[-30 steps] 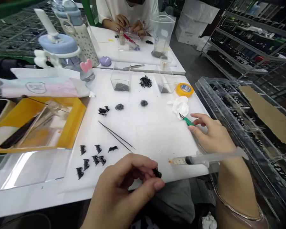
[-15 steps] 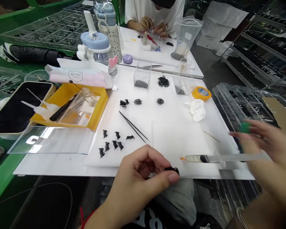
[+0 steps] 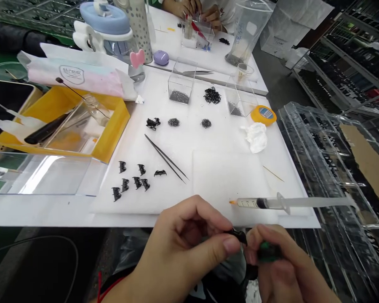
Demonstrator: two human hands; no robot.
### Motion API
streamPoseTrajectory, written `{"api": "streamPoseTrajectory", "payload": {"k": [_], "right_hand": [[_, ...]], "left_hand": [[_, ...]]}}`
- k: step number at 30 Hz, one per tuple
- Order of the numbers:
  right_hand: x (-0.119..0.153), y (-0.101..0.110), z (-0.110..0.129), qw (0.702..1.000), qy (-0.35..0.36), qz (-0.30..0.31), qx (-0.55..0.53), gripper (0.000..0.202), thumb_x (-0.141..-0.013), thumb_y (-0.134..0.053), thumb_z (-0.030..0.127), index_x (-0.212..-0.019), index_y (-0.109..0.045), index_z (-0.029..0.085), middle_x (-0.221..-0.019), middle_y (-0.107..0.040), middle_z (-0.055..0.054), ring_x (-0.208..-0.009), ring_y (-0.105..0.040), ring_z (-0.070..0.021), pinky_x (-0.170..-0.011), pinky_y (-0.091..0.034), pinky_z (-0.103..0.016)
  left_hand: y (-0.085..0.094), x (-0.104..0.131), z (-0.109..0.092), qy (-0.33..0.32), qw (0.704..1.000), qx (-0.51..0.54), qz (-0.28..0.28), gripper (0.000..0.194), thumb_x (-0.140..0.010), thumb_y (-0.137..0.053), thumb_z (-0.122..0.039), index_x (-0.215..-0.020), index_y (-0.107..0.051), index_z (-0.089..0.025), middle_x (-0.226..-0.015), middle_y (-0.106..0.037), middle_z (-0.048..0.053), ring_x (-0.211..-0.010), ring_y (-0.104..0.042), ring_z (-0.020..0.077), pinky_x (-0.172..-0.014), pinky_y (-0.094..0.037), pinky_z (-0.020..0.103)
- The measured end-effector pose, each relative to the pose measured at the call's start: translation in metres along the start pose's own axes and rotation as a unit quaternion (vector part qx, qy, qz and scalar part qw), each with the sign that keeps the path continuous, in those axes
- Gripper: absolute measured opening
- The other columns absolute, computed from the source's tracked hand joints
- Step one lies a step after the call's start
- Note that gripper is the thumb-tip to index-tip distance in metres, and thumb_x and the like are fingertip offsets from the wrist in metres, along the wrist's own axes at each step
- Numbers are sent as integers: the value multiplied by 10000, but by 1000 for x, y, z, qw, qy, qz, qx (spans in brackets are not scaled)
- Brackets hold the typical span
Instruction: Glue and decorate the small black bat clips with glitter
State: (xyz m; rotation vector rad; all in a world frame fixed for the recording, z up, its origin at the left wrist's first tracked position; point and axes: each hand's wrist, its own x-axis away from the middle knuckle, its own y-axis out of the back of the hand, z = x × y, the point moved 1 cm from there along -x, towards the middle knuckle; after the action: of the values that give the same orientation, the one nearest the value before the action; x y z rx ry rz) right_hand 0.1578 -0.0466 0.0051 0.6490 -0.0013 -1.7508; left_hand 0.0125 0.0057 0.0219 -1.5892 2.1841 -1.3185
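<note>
My left hand (image 3: 185, 248) pinches a small black piece (image 3: 239, 236) between thumb and forefinger, just past the near edge of the table. Close against it on the right, my right hand (image 3: 295, 265) is closed around a blurred green object (image 3: 268, 251) whose kind I cannot make out. Above both hands a syringe (image 3: 273, 203) with an orange tip lies on the white foam sheet (image 3: 224, 168). To the left lie black tweezers (image 3: 166, 159) and several black bat-shaped pieces (image 3: 137, 182).
Small black heaps (image 3: 206, 123) and clear boxes (image 3: 180, 90) stand farther back. A yellow tray (image 3: 113, 139) with tools is at left. A crumpled white tissue (image 3: 256, 138) and orange tape roll (image 3: 263, 115) lie at right. Across the table are another person's hands (image 3: 211, 17).
My right hand has come in from the right edge, bringing the green object beside the black piece in my left hand. The view has tilted down and shifted slightly.
</note>
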Motion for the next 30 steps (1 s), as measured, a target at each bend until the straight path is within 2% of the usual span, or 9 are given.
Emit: {"api": "streamPoseTrajectory", "payload": {"k": [4, 9, 17, 20, 26, 30], "right_hand": [[-2, 0, -4, 997, 49, 20, 59, 339, -851, -554, 120, -1160, -639, 230, -933, -647, -20, -820, -617, -110, -603, -527, -187], [-1, 2, -4, 994, 76, 57, 57, 448, -810, -566, 68, -1225, -607, 232, -994, -634, -14, -867, -613, -111, -628, -537, -196], [3, -8, 5, 994, 7, -42, 99, 219, -854, -593, 154, -1041, -684, 223, -952, -629, -26, -831, -600, -126, -534, -451, -215], [3, -10, 5, 993, -5, -55, 103, 184, -859, -594, 158, -1006, -691, 210, -939, -625, -36, -820, -596, -129, -536, -442, -218], [3, -8, 5, 993, -11, -40, 111, 144, -861, -603, 189, -979, -686, 195, -939, -621, -44, -817, -597, -135, -515, -431, -218], [4, -11, 6, 992, -26, -55, 106, 141, -871, -584, 189, -969, -685, 197, -921, -616, -50, -793, -591, -145, -527, -439, -243]], "left_hand": [[-1, 3, 2, 1, 1000, 27, 12, 152, -670, -785, -43, -670, -683, -156, -660, -668, -18, -648, -618, 69, -627, -502, 148], [-2, 3, 5, -20, 999, 23, 20, 159, -702, -733, -15, -667, -665, -154, -708, -673, -12, -695, -631, 83, -667, -505, 179], [-1, 3, 6, -54, 998, -8, 25, 161, -716, -734, -45, -670, -627, -157, -713, -652, -23, -690, -600, 77, -675, -479, 185], [0, 1, 8, -46, 998, -12, 39, 173, -713, -744, -58, -665, -611, -157, -703, -637, -29, -678, -591, 76, -678, -479, 194], [0, -1, 7, -46, 998, -14, 34, 176, -725, -732, -58, -665, -598, -155, -709, -638, -26, -680, -584, 77, -664, -474, 187], [-1, 1, 3, -40, 998, -24, 33, 174, -738, -721, -63, -665, -598, -163, -708, -640, -26, -690, -593, 86, -673, -482, 199]]}}
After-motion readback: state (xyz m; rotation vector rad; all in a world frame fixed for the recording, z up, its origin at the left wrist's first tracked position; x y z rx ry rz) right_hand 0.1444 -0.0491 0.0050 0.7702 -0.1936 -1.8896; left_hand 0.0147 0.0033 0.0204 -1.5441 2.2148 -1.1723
